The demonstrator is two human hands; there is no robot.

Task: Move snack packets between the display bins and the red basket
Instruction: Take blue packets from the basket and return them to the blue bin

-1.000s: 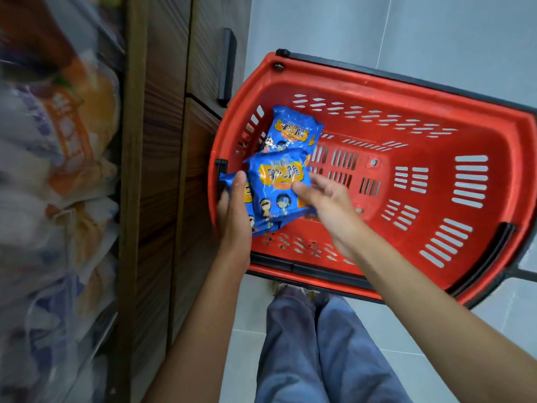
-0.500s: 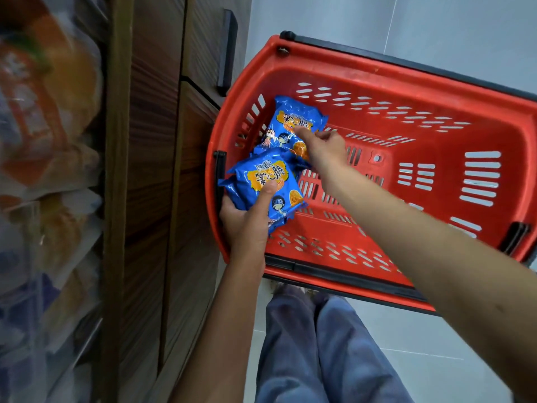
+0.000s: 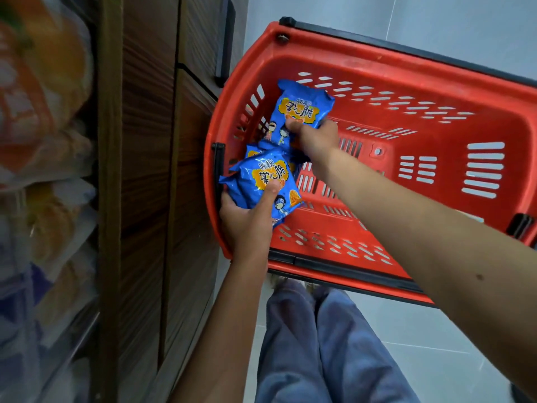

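Note:
The red basket [image 3: 392, 59] stands on the floor beside a wooden cabinet. My left hand [image 3: 247, 219] grips a small stack of blue snack packets [image 3: 261, 178] over the basket's near-left corner, thumb pressed on the top packet. My right hand [image 3: 315, 138] reaches further into the basket and pinches the lower edge of another blue snack packet [image 3: 302, 107], which is tilted up against the left wall. How many packets are in the left-hand stack cannot be told.
A wooden cabinet [image 3: 151, 170] with a black handle [image 3: 226, 39] runs along the basket's left side. Blurred display bins of orange and white snack bags [image 3: 43, 141] fill the far left. My legs in blue trousers [image 3: 319, 344] stand just below the basket on grey floor tiles.
My right hand let go of the stack, reached deeper into the basket and took hold of the far blue packet. My left hand keeps its stack and has shifted slightly toward me.

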